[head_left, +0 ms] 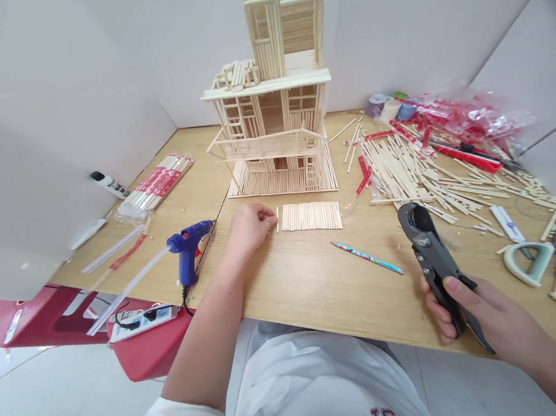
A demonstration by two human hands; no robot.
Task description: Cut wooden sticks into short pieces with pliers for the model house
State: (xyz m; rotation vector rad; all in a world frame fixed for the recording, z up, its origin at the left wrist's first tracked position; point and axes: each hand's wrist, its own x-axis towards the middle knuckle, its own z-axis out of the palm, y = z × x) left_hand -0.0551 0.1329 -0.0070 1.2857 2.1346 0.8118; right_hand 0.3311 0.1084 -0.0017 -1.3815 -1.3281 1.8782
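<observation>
My left hand (253,225) rests on the table with its thumb and fingers pinched together at a short wooden stick (278,220). Just right of that stick lies a flat panel of short sticks (311,216) set side by side. In my right hand (472,310) is a black hand cutter (430,258), gripped by its handles and held over the table's right side, head pointing away from me. Between my hands lies a patterned blue pen or pencil (367,257). Behind the panel stands a stick-built model house (273,122) with several levels.
A blue glue gun (187,247) stands left of my left arm, near a power strip (143,321) on a red stool (148,350). Packed sticks (160,180) lie back left. Loose sticks (407,168), plastic wrapping (467,115) and scissors (554,261) fill the right.
</observation>
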